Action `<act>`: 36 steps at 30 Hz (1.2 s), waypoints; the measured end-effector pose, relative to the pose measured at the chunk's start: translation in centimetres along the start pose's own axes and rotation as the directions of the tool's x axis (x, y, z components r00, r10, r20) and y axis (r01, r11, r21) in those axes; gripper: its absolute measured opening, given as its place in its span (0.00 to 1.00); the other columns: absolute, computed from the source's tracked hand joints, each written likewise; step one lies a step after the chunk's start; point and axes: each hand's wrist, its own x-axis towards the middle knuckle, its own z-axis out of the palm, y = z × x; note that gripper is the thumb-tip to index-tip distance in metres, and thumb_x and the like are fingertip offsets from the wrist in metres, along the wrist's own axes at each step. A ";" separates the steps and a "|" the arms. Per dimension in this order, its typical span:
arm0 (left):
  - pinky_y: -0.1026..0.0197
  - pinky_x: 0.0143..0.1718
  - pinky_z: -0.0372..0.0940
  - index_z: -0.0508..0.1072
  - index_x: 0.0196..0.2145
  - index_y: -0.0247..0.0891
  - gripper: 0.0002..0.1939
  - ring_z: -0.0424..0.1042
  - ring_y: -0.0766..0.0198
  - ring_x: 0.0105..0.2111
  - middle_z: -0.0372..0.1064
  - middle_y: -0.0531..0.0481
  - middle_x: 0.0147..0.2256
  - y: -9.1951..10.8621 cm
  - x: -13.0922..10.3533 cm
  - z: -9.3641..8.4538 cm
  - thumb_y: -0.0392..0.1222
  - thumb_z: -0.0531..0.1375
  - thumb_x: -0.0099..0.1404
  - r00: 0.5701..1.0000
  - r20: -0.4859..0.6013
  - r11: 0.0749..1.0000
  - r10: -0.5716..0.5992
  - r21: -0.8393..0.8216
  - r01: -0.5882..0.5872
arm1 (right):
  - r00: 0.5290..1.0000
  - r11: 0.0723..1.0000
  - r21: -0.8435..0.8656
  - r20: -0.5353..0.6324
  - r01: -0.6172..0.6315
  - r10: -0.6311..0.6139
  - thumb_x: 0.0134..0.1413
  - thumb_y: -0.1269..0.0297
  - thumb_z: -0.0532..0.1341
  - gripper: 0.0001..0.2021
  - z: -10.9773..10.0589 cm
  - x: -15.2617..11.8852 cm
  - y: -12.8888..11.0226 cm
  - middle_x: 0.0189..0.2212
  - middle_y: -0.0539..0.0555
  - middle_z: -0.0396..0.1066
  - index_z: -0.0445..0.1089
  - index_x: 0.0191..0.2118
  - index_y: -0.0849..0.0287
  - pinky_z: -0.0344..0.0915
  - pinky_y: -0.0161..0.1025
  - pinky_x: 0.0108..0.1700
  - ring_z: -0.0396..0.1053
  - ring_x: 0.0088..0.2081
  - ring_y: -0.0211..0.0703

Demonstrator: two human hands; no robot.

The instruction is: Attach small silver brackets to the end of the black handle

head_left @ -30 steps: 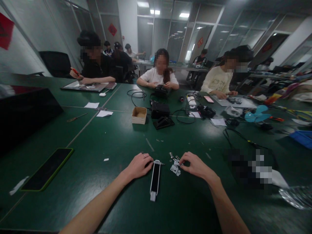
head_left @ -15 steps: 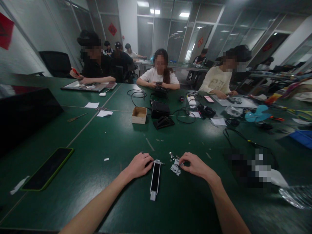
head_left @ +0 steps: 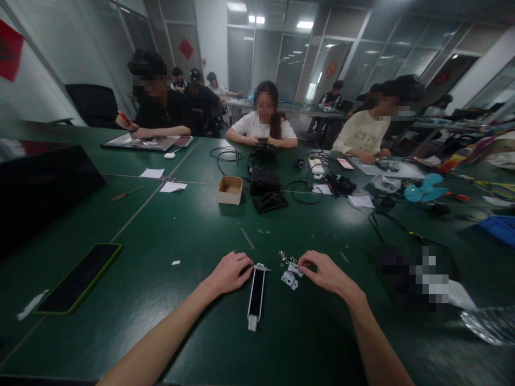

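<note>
My left hand [head_left: 232, 272] rests on the table with its fingers curled and pressed together. Their tips pinch the upper end of a long, narrow black-and-white device [head_left: 256, 294], which lies flat with a thin metal rod across its top. My right hand [head_left: 324, 271] is closed, thumb and fingertips meeting at the edge of a small metal bracket [head_left: 293, 266]. Just below that lies another grey metal bracket [head_left: 288, 279] with holes. Several small shiny nuts or rings [head_left: 282, 256] are scattered beyond the brackets. The fingers partly cover the right end of the upper bracket.
A green-edged phone [head_left: 80, 277] lies on the left. Farther back are an open cardboard box [head_left: 230, 191], a black box [head_left: 264, 181], cables and a screwdriver [head_left: 127, 194]. A blue fan [head_left: 425, 187] stands right. Co-workers sit across the green table [head_left: 193, 225].
My right hand has shifted very slightly to the right, and more of the upper bracket shows. My left hand and the long device stay put.
</note>
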 end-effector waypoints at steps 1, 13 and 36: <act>0.62 0.35 0.57 0.70 0.39 0.38 0.10 0.67 0.65 0.32 0.68 0.49 0.35 0.0 0.0 0.0 0.40 0.50 0.67 1.000 0.001 1.000 0.000 0.002 0.000 | 1.000 1.000 0.005 -0.003 0.002 -0.002 0.56 0.60 0.55 0.10 0.0 0.0 -0.1 0.38 0.53 0.69 0.70 0.37 0.56 0.63 0.40 0.43 0.66 0.39 0.42; 0.62 0.35 0.58 0.70 0.39 0.38 0.10 0.67 0.65 0.32 0.68 0.49 0.35 0.3 0.1 -0.3 0.39 0.50 0.67 1.000 0.008 1.000 -0.005 -0.011 0.005 | 0.994 0.997 -0.075 -0.112 0.002 -0.011 0.60 0.60 0.52 0.11 1.1 0.6 -1.7 0.40 0.55 0.67 0.70 0.40 0.55 0.64 0.41 0.43 0.64 0.41 0.43; 0.61 0.35 0.58 0.70 0.40 0.38 0.09 0.68 0.64 0.33 0.68 0.49 0.35 0.2 0.0 -0.2 0.39 0.51 0.67 1.000 0.005 1.000 0.000 -0.014 0.000 | 0.995 0.986 -0.162 -0.079 0.046 -0.060 0.58 0.65 0.53 0.11 1.0 0.6 -0.7 0.42 0.54 0.65 0.73 0.38 0.55 0.63 0.44 0.45 0.63 0.43 0.44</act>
